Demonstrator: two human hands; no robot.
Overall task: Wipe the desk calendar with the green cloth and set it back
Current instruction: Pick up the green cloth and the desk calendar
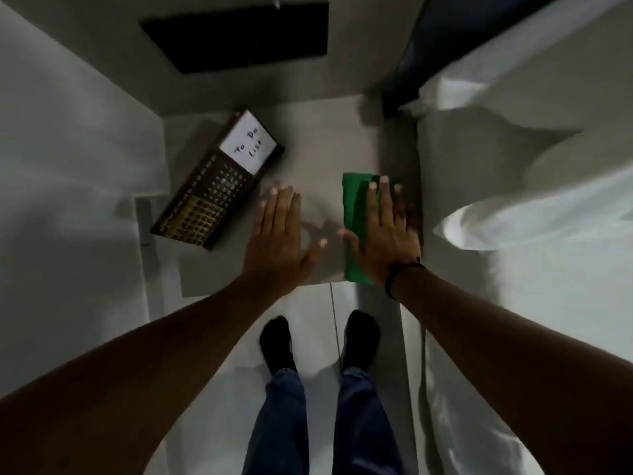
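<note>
The green cloth (pixel 356 231) under the right hand (pixel 387 234) is looking matt and smooth. The desk calendar (pixel 219 181) beyond the left hand (pixel 277 241) is showing a white paper panel.

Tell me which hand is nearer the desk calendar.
Left. The left hand lies flat just right of the desk calendar; the right hand rests on the green cloth, farther right.

Right hand (pixel 387 231) hides much of green cloth (pixel 356 214); desk calendar (pixel 214 185) date grid blurred, unreadable.
</note>
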